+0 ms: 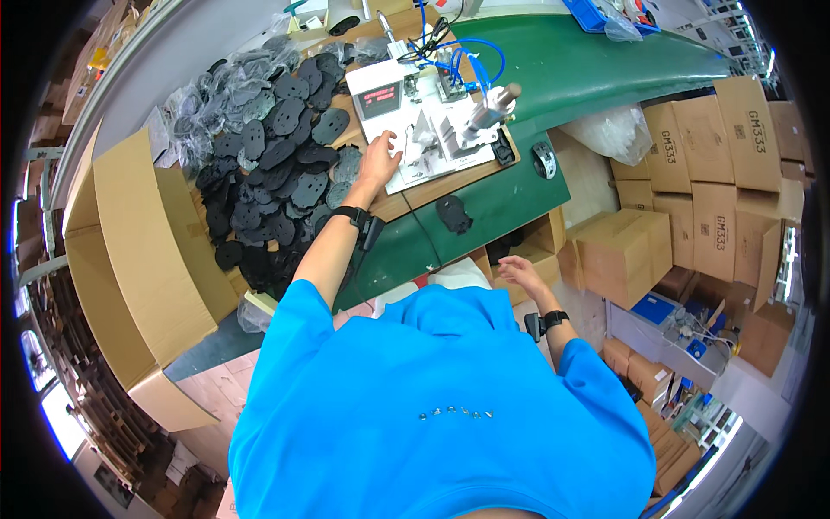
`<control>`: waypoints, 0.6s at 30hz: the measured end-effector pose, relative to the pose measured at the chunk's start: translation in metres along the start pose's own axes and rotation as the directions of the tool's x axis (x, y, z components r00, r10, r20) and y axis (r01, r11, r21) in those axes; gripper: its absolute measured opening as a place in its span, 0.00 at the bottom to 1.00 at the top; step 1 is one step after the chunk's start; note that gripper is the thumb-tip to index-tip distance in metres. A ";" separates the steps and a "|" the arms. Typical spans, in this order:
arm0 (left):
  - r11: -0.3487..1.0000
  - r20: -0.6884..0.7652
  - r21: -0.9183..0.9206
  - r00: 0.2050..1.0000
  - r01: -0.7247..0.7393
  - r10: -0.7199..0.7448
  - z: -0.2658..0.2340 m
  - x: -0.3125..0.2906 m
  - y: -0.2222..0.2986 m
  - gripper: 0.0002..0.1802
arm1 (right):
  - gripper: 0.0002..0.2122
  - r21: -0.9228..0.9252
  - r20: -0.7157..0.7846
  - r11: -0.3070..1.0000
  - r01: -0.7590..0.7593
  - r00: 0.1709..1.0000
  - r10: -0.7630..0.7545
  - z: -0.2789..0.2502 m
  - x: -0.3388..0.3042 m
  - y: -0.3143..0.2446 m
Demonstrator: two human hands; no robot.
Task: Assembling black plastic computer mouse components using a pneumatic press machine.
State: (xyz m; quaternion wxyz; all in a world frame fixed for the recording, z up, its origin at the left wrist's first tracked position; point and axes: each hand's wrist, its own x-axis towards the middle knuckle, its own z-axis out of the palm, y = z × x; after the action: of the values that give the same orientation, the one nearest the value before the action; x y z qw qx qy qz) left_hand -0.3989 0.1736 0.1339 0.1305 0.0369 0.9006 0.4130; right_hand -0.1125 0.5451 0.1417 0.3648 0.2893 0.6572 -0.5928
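Note:
My left hand (379,163) is at the front left corner of a white bench machine (415,130) that has a red-lit display and a metal cylinder. Its fingers are apart, with nothing visible in them; whether they touch the machine I cannot tell. Past the bench's front edge, my right hand (521,273) hangs near an open carton (543,238), fingers loosely spread and holding nothing I can see. A flat black oval part (454,214) lies on the green mat in front of the machine. To the left spreads a large heap of similar black parts (277,156).
A black-and-silver computer mouse (543,161) is at the mat's right edge. Blue air hoses (484,56) rise behind the machine. An open carton (151,251) stands left of the heap; stacked cartons (705,173) stand at right. A blue bin (605,17) sits far right.

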 end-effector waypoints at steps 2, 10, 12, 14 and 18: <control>1.000 -0.003 0.016 1.000 -0.004 0.004 0.014 0.020 -0.005 0.24 | 0.14 -0.018 -0.017 1.000 -0.020 1.000 0.020 -0.020 0.003 -0.004; 0.967 -0.039 0.238 0.994 -0.093 0.105 0.033 0.057 0.004 0.17 | 0.13 -0.021 -0.051 0.989 -0.147 0.988 0.146 -0.087 0.013 -0.011; 0.969 -0.018 0.236 0.996 -0.076 0.083 0.031 0.060 0.009 0.15 | 0.13 -0.023 -0.052 0.980 -0.196 0.980 0.194 -0.095 0.019 -0.017; 0.969 -0.033 0.241 0.997 -0.058 0.068 0.033 0.062 0.004 0.14 | 0.12 -0.058 -0.004 0.983 -0.176 0.984 0.176 -0.103 0.028 -0.029; 0.969 -0.092 0.248 0.996 0.005 0.018 0.031 0.059 -0.002 0.12 | 0.12 -0.103 0.067 0.988 -0.112 0.991 0.120 -0.106 0.050 -0.063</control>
State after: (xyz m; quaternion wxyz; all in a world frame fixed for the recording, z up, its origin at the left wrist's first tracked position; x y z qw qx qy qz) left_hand -0.4477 0.2052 0.1005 0.0811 0.0363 0.9501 0.2991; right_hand -0.2067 0.6396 0.1402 0.4362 0.2868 0.6542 -0.5473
